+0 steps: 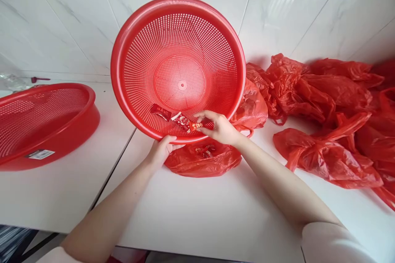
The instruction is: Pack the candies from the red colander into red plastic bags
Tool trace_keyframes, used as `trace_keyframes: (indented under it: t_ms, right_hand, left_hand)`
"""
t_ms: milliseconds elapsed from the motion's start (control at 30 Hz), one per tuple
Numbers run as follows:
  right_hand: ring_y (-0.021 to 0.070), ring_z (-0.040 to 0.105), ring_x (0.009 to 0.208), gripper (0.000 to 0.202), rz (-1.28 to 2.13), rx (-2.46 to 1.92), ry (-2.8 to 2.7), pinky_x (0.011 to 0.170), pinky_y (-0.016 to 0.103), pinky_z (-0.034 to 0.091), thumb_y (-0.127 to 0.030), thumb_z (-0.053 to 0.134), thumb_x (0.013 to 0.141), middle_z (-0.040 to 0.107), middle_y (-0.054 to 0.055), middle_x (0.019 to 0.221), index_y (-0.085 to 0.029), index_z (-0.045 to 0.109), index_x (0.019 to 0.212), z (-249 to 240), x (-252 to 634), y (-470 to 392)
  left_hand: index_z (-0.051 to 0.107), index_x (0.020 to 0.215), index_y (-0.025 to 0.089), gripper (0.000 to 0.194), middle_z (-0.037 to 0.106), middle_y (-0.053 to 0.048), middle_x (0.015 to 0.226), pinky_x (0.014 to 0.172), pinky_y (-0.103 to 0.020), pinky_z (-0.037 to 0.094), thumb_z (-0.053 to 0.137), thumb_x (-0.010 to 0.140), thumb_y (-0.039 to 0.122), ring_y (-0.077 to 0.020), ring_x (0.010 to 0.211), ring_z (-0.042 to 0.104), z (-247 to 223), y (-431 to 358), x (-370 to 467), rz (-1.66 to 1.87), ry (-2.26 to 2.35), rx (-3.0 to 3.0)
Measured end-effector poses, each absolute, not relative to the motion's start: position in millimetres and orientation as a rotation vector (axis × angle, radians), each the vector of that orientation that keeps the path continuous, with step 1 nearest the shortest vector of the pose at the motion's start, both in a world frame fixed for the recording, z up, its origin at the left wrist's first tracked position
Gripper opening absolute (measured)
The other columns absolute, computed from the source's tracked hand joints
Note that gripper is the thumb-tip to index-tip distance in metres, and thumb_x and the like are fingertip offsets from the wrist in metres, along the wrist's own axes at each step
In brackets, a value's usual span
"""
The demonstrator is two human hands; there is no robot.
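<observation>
A large red perforated plastic basket is tilted up with its mouth toward me. My left hand grips its lower rim, thumb on top and fingers underneath. Inside the low side lie a dark red wrapped candy and a red-and-white patterned one. With its fingertips closed, my right hand pinches a small red wrapped candy with gold print, just inside the rim. Beneath the basket sits a red plastic bag, with several wrapped pieces showing in its opening.
Another red perforated basket with a white label stands at the left. Several filled red plastic bags are piled on the right side of the white table. A tiled wall rises behind, and a seam crosses the tabletop.
</observation>
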State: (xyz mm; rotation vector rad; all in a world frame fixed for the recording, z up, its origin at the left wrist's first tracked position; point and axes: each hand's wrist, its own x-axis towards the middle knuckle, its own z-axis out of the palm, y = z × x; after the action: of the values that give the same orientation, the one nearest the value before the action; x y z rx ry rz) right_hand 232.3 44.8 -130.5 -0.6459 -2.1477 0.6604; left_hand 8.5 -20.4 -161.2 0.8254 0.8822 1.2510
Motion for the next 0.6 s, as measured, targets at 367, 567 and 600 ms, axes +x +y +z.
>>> trace_keyframes:
  t_ms: [367,567,600]
  right_hand:
    - [0.0192,0.063,0.099,0.029,0.493,-0.537,-2.104,0.09,0.037,0.052,-0.015,0.058,0.083,0.066,0.007,0.104,-0.02,0.061,0.111,-125.9,233.1,40.0]
    - [0.0196,0.064,0.1,0.046,0.502,-0.626,-2.157,0.095,0.038,0.05,-0.017,0.057,0.083,0.067,0.005,0.104,-0.023,0.055,0.128,-126.7,233.0,37.6]
    - [0.0198,0.064,0.1,0.048,0.5,-0.631,-2.163,0.096,0.039,0.05,-0.018,0.057,0.083,0.067,0.005,0.104,-0.023,0.053,0.13,-126.9,232.9,37.4]
  left_hand:
    - [0.068,0.099,0.015,0.023,0.071,-0.008,0.114,0.101,-0.055,0.047,0.06,0.077,0.017,-0.0315,0.118,0.059,-156.0,-23.2,11.2,1.254,0.866,0.84]
    - [0.067,0.107,0.015,0.031,0.069,-0.009,0.118,0.102,-0.055,0.047,0.06,0.076,0.018,-0.0318,0.119,0.059,-154.9,-24.5,11.7,1.229,0.879,0.839]
    - [0.067,0.11,0.016,0.035,0.069,-0.009,0.119,0.101,-0.055,0.047,0.06,0.076,0.018,-0.032,0.12,0.059,-155.1,-24.5,11.7,1.224,0.882,0.841]
